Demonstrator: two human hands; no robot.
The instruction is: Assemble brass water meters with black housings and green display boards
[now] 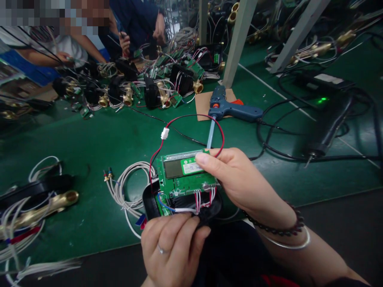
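Note:
My right hand (227,167) grips a green circuit board (182,183) by its right end, thumb on top beside the small display (173,169). The board is tilted above a black plastic housing (151,203). Red, white and blue wires run from the board down into the housing. My left hand (176,243) is closed on the near edge of the housing, its fingertips by the wires. A red and black lead with a white connector (164,133) arches up behind the board. A coiled grey cable (127,187) lies left of the housing.
A blue glue gun (236,109) rests on cardboard (203,104) beyond the board. To the right lies a black corded electric screwdriver (329,127). Brass-bodied units (128,93) line the back, and another (56,201) sits at the left. Two co-workers stand across the table.

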